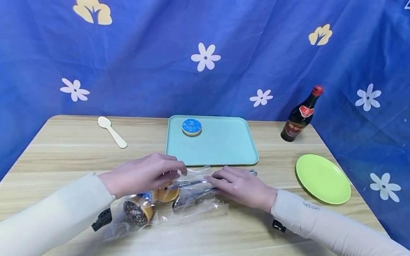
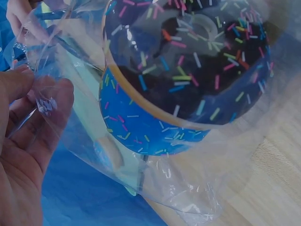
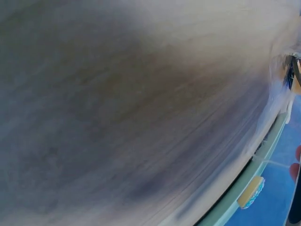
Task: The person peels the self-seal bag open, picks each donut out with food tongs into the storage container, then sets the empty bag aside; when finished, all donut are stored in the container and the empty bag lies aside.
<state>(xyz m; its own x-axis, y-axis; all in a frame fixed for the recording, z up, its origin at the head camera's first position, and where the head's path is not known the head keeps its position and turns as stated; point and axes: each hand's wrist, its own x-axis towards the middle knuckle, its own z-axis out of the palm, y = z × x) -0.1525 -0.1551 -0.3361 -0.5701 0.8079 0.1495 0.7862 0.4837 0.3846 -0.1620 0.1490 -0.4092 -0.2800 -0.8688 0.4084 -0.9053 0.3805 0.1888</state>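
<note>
A clear plastic bag lies on the table in front of me. Inside it are a chocolate doughnut with sprinkles, a blue-iced one and a tan one. My left hand pinches the bag near its mouth, thumb and fingertips on the film in the left wrist view. On the other side, my right hand grips dark tongs, whose two arms reach into the bag; a silvery end shows behind the hand. The right wrist view shows mostly table, with fingertips at its right edge.
Behind the bag lies a light teal tray bearing a blue-iced doughnut. A white spoon lies back left. At the right stand a dark bottle with a red cap and a green plate. Blue cloth hangs behind the table.
</note>
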